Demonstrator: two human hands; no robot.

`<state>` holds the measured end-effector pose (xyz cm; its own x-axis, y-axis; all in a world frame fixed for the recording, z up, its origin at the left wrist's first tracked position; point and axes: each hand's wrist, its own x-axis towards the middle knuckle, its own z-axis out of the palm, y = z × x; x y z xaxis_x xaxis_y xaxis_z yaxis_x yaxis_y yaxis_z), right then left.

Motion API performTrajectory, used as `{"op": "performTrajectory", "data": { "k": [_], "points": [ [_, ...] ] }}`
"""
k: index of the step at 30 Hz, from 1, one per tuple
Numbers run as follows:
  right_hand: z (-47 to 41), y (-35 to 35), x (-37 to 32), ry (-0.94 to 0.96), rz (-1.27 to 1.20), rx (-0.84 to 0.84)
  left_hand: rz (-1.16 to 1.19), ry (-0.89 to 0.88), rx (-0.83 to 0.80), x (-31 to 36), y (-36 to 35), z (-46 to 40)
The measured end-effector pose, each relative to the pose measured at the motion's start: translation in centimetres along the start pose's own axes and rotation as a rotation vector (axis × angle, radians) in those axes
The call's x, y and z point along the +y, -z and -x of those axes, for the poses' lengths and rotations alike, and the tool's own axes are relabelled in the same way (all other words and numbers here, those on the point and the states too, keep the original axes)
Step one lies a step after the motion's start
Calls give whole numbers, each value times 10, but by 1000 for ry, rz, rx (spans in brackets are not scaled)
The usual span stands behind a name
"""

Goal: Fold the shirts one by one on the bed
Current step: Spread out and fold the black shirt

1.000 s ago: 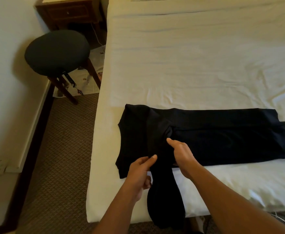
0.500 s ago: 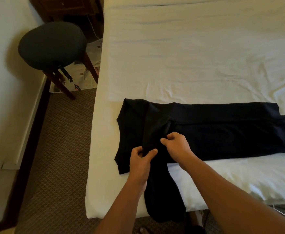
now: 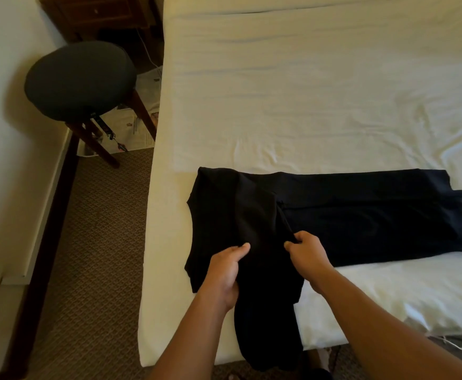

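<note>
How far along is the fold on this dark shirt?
Early stage. The dark long-sleeved shirt lies spread on the white-sheeted bed, its far side apparently folded in. The left hand and right hand grip the near sleeve, which hangs over the edge. Remaining: folding that sleeve in, then the body.

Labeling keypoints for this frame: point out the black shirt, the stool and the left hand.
black shirt (image 3: 361, 223): head view, on the flat body panel spread on the bed.
stool (image 3: 79, 78): head view, on the middle of its round dark seat.
left hand (image 3: 224, 272): head view, on the back of the hand gripping the shirt.
</note>
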<state>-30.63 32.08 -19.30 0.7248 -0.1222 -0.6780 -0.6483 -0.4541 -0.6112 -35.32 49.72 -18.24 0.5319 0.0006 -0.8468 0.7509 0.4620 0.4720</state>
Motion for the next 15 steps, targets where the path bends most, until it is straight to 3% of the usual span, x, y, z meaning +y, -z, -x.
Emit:
{"op": "performTrajectory", "data": {
  "k": [4,6,9,12,15],
  "points": [
    [-6,-6,-4,82,209,60,-276,-404,234,-9,-14,4],
    [-8,-9,-5,97,347,105,-542,-555,199,-23,-16,8],
    [-11,-16,-7,225,520,259,-780,-534,53,-38,-4,-1],
    [-14,-27,-27,532,492,362,-586,-436,82,-27,11,-10],
    [-22,-48,-49,847,667,286,-501,-342,77,-26,20,-10]
  ]
}}
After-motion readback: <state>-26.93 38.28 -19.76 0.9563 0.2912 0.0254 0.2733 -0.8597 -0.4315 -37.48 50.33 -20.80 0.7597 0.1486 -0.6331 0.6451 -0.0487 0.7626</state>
